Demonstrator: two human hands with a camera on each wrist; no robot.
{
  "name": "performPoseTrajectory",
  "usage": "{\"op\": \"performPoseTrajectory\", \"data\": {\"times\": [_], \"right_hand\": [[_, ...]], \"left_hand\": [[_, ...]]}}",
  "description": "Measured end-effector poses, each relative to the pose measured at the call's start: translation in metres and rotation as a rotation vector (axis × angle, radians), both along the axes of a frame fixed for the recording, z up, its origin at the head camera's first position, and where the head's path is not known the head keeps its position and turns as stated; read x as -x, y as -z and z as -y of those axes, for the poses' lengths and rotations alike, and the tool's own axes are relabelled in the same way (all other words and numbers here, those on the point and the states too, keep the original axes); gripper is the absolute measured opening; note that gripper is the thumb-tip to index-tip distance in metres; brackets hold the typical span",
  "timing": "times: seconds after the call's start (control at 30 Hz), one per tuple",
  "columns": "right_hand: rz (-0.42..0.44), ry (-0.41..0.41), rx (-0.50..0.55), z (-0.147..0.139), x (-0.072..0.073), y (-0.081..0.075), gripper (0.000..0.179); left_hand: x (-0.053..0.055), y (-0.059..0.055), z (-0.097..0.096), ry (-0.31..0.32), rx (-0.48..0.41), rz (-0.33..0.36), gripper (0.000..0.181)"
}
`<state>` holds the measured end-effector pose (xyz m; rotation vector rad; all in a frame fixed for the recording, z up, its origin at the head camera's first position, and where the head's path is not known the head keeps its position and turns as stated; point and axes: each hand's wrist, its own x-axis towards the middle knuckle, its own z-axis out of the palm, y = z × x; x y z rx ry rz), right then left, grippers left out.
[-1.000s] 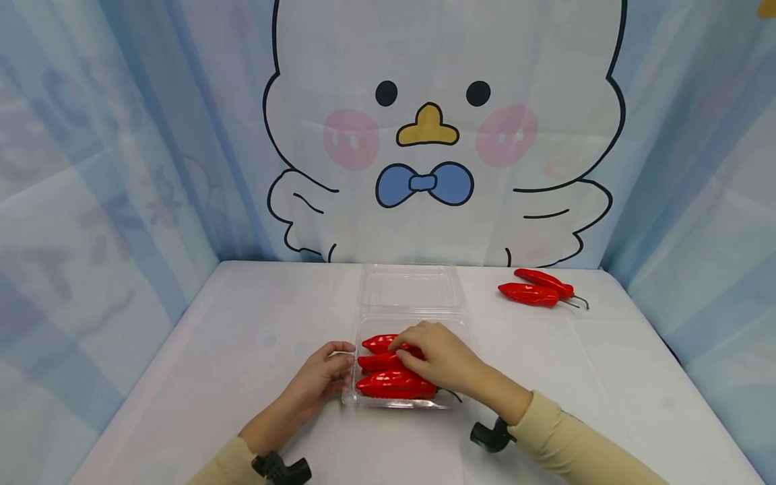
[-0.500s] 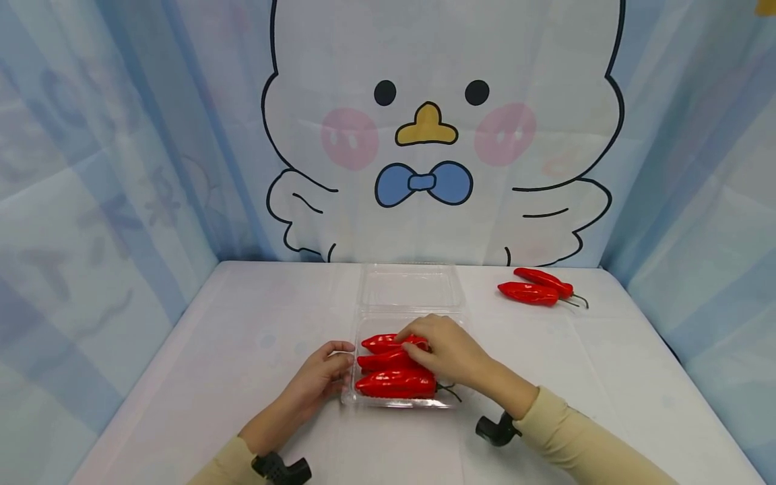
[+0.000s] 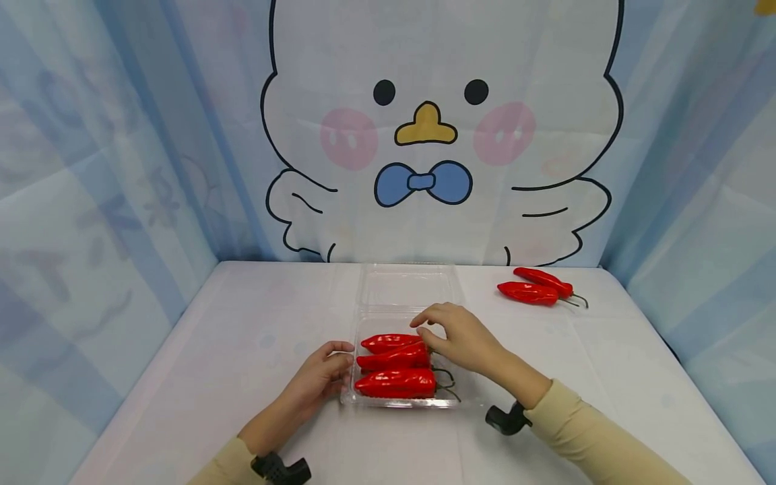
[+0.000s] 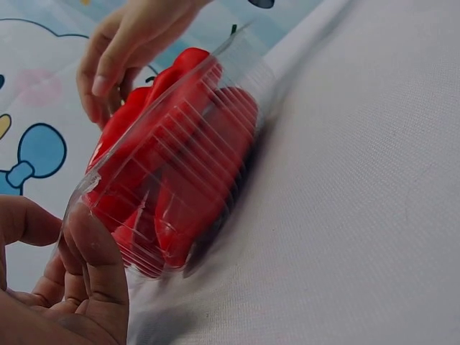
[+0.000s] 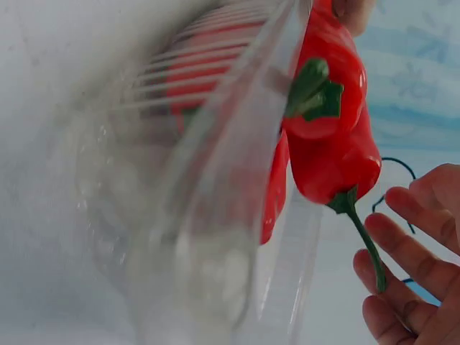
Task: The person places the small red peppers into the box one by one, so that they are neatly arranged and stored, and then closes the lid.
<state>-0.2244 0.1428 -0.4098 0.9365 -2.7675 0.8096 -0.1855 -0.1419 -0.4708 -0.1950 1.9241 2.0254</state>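
A clear plastic clamshell box (image 3: 400, 403) lies on the table with its lid (image 3: 411, 286) folded back flat. Red chili peppers fill its base; a front one (image 3: 394, 384), a middle one (image 3: 394, 358) and a back one (image 3: 384, 342) show on top, stems to the right. Through the ribbed wall in the left wrist view, more red peppers (image 4: 208, 172) show lower down. My left hand (image 3: 321, 374) pinches the box's left rim between thumb and finger. Over the right side hovers my right hand (image 3: 457, 337), fingers spread, close to a green stem (image 5: 368, 248); whether they touch is unclear.
Two more red chili peppers, a nearer one (image 3: 529, 294) and a farther one (image 3: 543, 279), lie at the table's back right. A printed curtain (image 3: 424, 222) stands behind the white table (image 3: 242, 316), with blue curtains at both sides.
My right hand has let go of the middle pepper and moved right and slightly up, uncovering the peppers and stems. The middle pepper has tilted slightly. My left hand keeps its place.
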Motion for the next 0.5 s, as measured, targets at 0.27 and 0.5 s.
{"op": "performPoseTrajectory", "data": {"times": [0.27, 0.5], "right_hand": [[-0.012, 0.084, -0.014, -0.017, 0.008, 0.005, 0.017], [-0.019, 0.144, -0.026, -0.032, 0.013, 0.008, 0.017]], "left_hand": [[0.0, 0.0, -0.001, -0.001, -0.01, 0.004, 0.036], [-0.001, 0.0, -0.001, -0.012, 0.003, 0.0, 0.036]]}}
